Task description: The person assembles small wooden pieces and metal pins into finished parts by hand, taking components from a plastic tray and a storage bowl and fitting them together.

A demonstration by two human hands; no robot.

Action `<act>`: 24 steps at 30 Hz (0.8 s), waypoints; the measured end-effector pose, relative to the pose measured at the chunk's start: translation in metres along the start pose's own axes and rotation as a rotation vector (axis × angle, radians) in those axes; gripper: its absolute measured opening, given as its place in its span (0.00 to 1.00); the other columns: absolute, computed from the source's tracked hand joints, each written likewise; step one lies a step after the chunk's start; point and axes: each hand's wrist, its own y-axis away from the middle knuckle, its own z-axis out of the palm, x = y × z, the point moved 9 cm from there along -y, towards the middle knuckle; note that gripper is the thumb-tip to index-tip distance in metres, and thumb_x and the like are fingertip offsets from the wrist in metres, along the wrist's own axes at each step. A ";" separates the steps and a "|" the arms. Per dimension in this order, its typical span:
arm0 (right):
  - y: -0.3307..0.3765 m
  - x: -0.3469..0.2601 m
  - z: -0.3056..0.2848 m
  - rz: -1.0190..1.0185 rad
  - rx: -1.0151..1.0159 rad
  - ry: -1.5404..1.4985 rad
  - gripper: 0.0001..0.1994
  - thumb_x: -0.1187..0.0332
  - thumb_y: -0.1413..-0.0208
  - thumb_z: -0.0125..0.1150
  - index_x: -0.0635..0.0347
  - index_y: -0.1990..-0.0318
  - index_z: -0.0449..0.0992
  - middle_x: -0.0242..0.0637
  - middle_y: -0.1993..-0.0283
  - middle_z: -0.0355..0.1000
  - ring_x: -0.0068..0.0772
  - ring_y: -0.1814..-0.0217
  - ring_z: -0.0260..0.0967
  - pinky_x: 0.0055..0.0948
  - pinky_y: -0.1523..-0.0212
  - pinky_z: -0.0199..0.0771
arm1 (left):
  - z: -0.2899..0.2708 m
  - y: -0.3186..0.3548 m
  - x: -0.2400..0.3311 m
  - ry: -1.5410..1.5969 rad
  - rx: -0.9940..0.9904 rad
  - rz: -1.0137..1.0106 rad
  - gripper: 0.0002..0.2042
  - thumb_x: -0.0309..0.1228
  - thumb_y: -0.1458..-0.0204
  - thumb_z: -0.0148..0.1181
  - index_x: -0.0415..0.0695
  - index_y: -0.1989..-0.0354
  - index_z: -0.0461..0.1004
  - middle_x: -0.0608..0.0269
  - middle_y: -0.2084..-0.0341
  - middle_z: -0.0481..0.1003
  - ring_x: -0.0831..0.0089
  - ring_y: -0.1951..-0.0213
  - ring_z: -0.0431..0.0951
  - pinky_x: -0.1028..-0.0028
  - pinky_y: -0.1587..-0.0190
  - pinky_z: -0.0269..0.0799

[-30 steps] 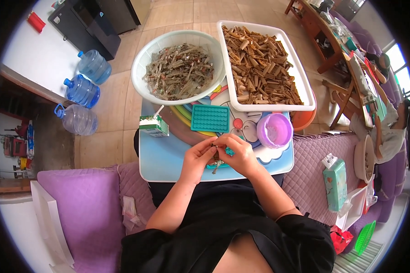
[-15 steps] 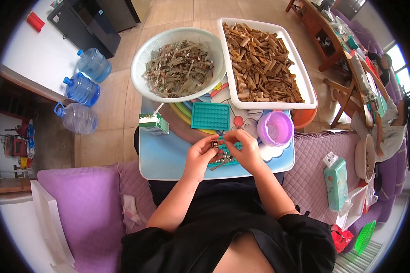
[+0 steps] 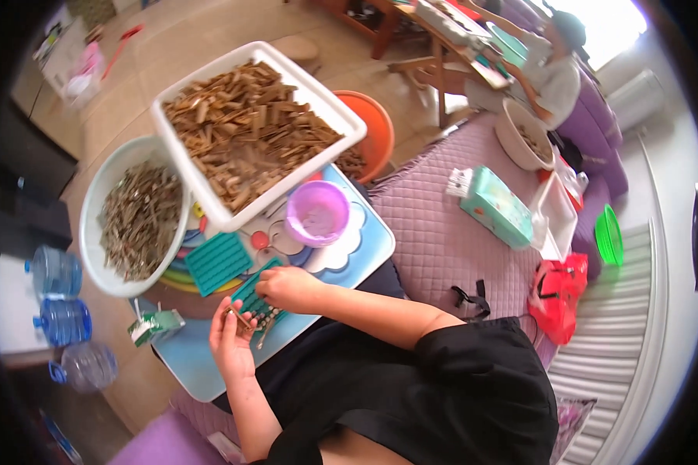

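My left hand (image 3: pixel 233 349) holds a small brown piece (image 3: pixel 242 318) between thumb and fingers, palm turned up; its exact kind is too small to make out. Beside it, my right hand (image 3: pixel 293 290) reaches over a teal compartment tray (image 3: pixel 248 293) with its fingers closed together and pointing down. Whatever those fingertips may grip is hidden. Small silvery pieces (image 3: pixel 266 314) lie in the near part of this tray, close to both hands. Just beyond it rests a second teal tray (image 3: pixel 218 263) with rows of small cells.
A white tub (image 3: pixel 318 105) heaped with brown strips overhangs the small blue table (image 3: pixel 199 370). Left of it stands a pale round basin (image 3: pixel 93 225) of thin greyish pieces. A purple bowl (image 3: pixel 318 213), an orange bucket (image 3: pixel 376 136) and a green carton (image 3: pixel 157 326) are nearby. Another person (image 3: pixel 554 81) sits far right.
The view has swung to the right and tilted. My hands, close together before, are now apart: the right is over the teal tray, while the left keeps the small brown piece.
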 end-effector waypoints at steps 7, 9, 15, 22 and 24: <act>0.002 0.003 0.000 0.073 -0.043 0.067 0.08 0.69 0.61 0.60 0.58 0.71 0.72 0.36 0.69 0.68 0.40 0.63 0.70 0.37 0.62 0.70 | -0.006 -0.006 -0.006 0.011 -0.010 -0.031 0.18 0.28 0.44 0.50 0.40 0.45 0.63 0.61 0.56 0.72 0.76 0.62 0.74 0.75 0.60 0.74; -0.001 0.004 0.008 0.082 -0.063 0.084 0.09 0.70 0.63 0.61 0.60 0.71 0.73 0.39 0.69 0.70 0.42 0.64 0.72 0.36 0.64 0.72 | -0.005 -0.006 -0.006 -0.002 -0.010 -0.025 0.17 0.28 0.44 0.49 0.40 0.45 0.63 0.61 0.55 0.72 0.76 0.62 0.74 0.76 0.59 0.74; -0.012 -0.006 0.011 0.048 -0.149 0.224 0.06 0.73 0.65 0.60 0.61 0.74 0.75 0.41 0.74 0.74 0.42 0.69 0.75 0.33 0.71 0.74 | -0.008 -0.007 -0.002 -0.055 0.049 0.010 0.18 0.30 0.43 0.49 0.39 0.44 0.62 0.62 0.55 0.71 0.76 0.62 0.73 0.77 0.60 0.74; -0.010 -0.015 0.011 0.016 -0.213 0.287 0.04 0.72 0.65 0.60 0.59 0.78 0.77 0.40 0.75 0.74 0.38 0.69 0.75 0.33 0.72 0.74 | -0.011 -0.007 0.002 -0.070 0.045 0.002 0.18 0.30 0.43 0.49 0.40 0.44 0.62 0.63 0.56 0.72 0.77 0.62 0.73 0.77 0.59 0.74; -0.007 -0.016 0.011 -0.031 -0.164 0.273 0.05 0.72 0.65 0.60 0.61 0.76 0.76 0.42 0.76 0.73 0.41 0.71 0.74 0.34 0.72 0.74 | -0.011 -0.007 0.001 -0.065 0.048 -0.009 0.18 0.30 0.43 0.49 0.40 0.44 0.62 0.63 0.57 0.72 0.77 0.62 0.73 0.77 0.59 0.74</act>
